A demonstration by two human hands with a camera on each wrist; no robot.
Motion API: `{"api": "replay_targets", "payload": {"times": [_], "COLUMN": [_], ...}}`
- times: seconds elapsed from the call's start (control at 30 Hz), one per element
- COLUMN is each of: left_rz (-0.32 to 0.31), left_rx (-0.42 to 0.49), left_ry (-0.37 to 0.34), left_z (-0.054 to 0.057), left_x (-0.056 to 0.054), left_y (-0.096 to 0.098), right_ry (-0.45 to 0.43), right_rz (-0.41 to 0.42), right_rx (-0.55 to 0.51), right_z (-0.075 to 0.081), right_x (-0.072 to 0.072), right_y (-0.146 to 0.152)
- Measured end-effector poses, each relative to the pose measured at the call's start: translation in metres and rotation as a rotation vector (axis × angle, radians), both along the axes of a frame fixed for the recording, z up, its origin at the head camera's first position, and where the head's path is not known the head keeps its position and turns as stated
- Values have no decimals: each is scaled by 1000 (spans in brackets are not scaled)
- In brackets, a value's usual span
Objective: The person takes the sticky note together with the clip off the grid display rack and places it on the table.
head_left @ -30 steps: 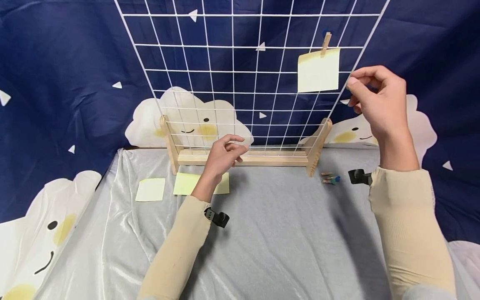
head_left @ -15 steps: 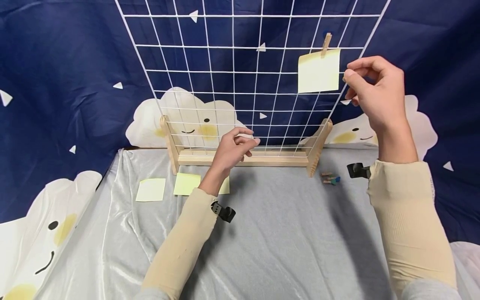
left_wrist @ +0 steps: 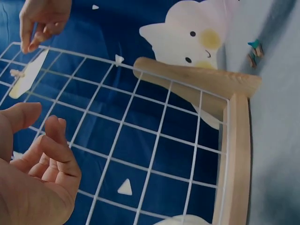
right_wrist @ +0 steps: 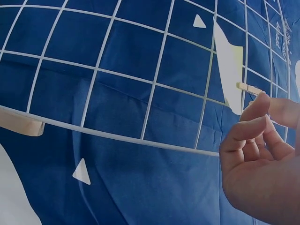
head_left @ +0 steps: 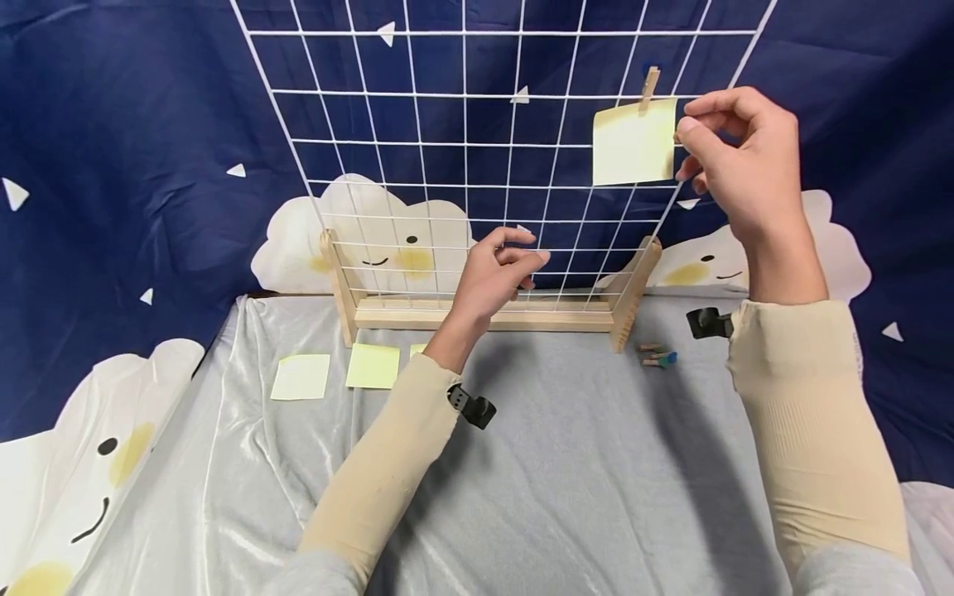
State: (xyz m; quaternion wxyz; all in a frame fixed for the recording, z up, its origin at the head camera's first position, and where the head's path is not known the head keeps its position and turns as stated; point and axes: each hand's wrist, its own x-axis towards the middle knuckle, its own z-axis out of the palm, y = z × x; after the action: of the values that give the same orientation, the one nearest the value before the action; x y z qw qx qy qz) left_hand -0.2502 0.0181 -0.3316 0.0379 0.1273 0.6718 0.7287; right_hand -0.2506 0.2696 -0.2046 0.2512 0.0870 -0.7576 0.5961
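Note:
In the head view a pale yellow sticky note (head_left: 629,157) hangs on a white wire grid (head_left: 492,144), clipped at its top by a wooden clothespin (head_left: 650,87). My right hand (head_left: 754,161) is at the note's right edge, thumb and index tip slightly apart, the other fingers bent. From the right wrist, its fingertips appear close to the clothespin (right_wrist: 248,88), which juts from the note (right_wrist: 229,70). My left hand (head_left: 495,269) hovers before the lower middle of the grid, fingers loosely bent and holding nothing; the left wrist view shows a gap between its thumb and fingers.
Three sticky notes lie on the grey cloth (head_left: 566,455) at left: a paler one (head_left: 301,377), a yellow one (head_left: 373,366) and one (head_left: 417,350) mostly behind my left forearm. Several small clothespins (head_left: 656,356) lie beside the wooden stand's right foot (head_left: 633,290). Behind hangs a blue cloud-print curtain (head_left: 149,99).
My right hand has risen and moved a little left, up to the hanging note's edge. My left hand has moved right and up from near the notes on the cloth, uncovering the yellow one.

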Motion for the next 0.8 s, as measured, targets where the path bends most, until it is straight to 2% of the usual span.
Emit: {"api": "replay_targets", "payload": {"times": [0.17,0.3,0.53,0.8], "left_rz": [1,16,23,10], "left_rx": [35,51,60,73], "left_ry": [7,-4,2,24], "left_z": [4,8,16,25], "left_x": [-1,-1,-2,-6], "left_y": [7,10,18,30], "right_ry": [3,-8,-7,-38], "right_rz": [5,-12,23,-10], "right_rx": [-18,10,-8,71], "right_z": [2,5,11,19], "right_x": [-1,0,-5,-9], "right_y": [-2,-1,-3,-6]}}
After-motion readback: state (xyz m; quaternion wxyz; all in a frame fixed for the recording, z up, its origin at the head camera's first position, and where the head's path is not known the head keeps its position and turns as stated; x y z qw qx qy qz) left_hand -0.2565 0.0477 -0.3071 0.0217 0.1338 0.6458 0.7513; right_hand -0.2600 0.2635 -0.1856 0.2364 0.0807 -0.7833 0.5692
